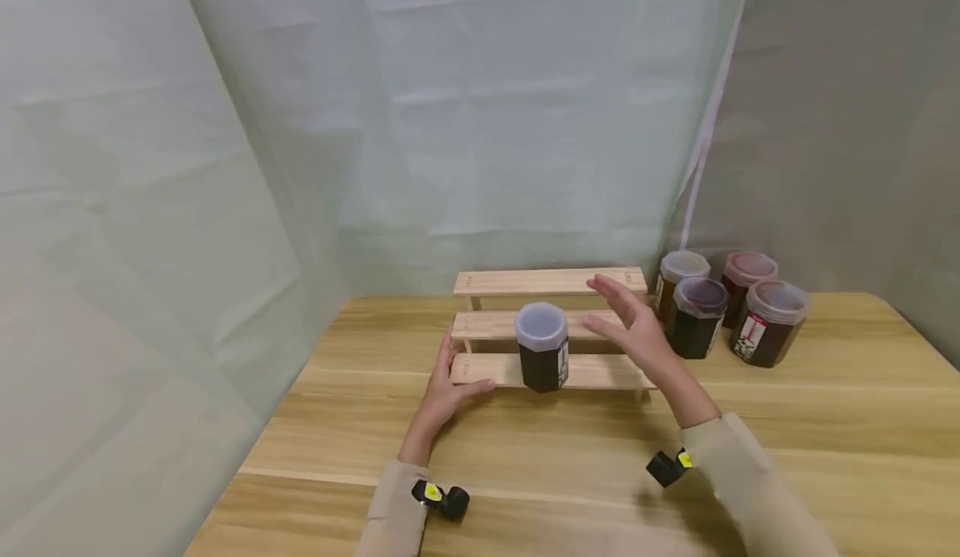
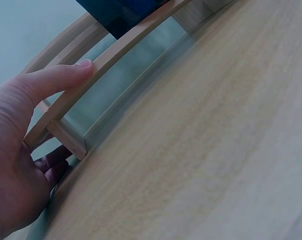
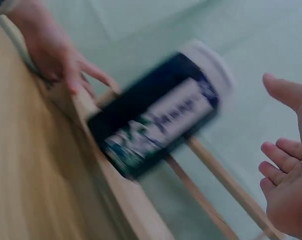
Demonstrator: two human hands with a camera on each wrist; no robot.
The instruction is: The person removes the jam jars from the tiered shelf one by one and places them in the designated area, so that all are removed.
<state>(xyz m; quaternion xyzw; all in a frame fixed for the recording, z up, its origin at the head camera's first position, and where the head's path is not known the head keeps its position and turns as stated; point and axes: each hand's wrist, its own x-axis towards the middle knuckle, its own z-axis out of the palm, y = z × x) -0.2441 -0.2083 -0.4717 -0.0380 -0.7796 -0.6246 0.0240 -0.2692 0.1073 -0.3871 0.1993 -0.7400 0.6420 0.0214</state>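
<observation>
A three-step wooden rack [image 1: 480,367] stands on the table. On its lowest step sits a dark jar [image 1: 543,365] with a translucent lid, upright; the right wrist view shows a pale printed label on this jar [image 3: 156,120], blurred. My left hand [image 1: 444,390] grips the rack's left end. In the left wrist view the thumb of the left hand [image 2: 21,145] lies on the lowest step's front edge, fingers round the end beside a leg. My right hand [image 1: 641,336] is raised right of the jar, apart from it, with fingers spread and nothing held.
Several similar lidded jars stand grouped at the back right, among them a dark one [image 1: 697,323] close to the rack's right end and one with a red-and-white label [image 1: 768,328]. Pale cloth [image 1: 510,123] hangs behind the wood-grain table [image 1: 525,465].
</observation>
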